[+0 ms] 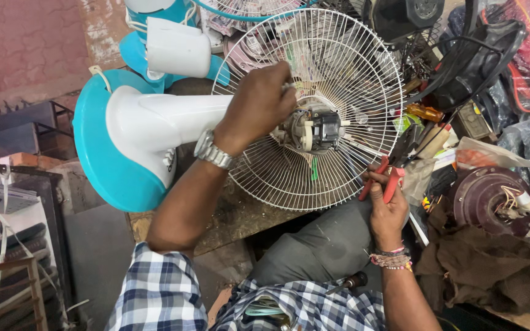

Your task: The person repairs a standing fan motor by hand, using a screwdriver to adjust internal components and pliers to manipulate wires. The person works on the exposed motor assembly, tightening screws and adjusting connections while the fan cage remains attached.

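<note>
A table fan lies on its side on a worn bench, its white stand (154, 125) and teal base (102, 162) at the left. Its white wire guard (289, 184) faces up, with the bare motor (317, 129) in the middle. My left hand (259, 104), a metal watch on its wrist, grips the neck of the fan just behind the motor. My right hand (387, 208) is closed around red-handled pliers (383, 178), whose dark jaws point up at the guard's right rim. A screwdriver (348, 283) rests on my lap.
Another teal and white fan (173, 46) stands behind. Cables, bottles and bags crowd the right side (461, 79). A dark round motor housing with wires (492, 199) and a brown cloth (480, 263) lie at the right. Metal frames stand at the left (13, 245).
</note>
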